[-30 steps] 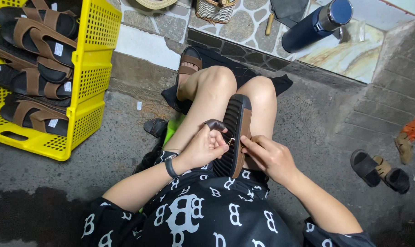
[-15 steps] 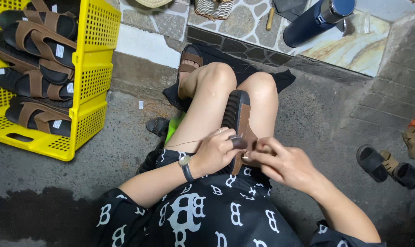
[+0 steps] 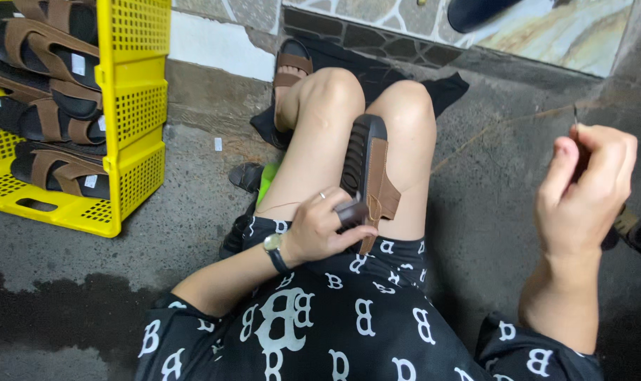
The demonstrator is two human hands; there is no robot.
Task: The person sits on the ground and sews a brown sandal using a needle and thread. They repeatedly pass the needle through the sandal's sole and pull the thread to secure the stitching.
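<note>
— What's lost to view?

— My left hand (image 3: 319,229) covers the sandal (image 3: 367,175) heel. The needle in my right hand (image 3: 582,189) is too thin to make out.

— And above?

— The dark bottle (image 3: 479,10) is cut off by the top edge.

Single head view: we look steeply down from our own head over lap and knees, close in. Facing forward toward the wall base; yellow crate (image 3: 133,113) at left edge, concrete floor (image 3: 490,212) right. No second view to overlap.
</note>
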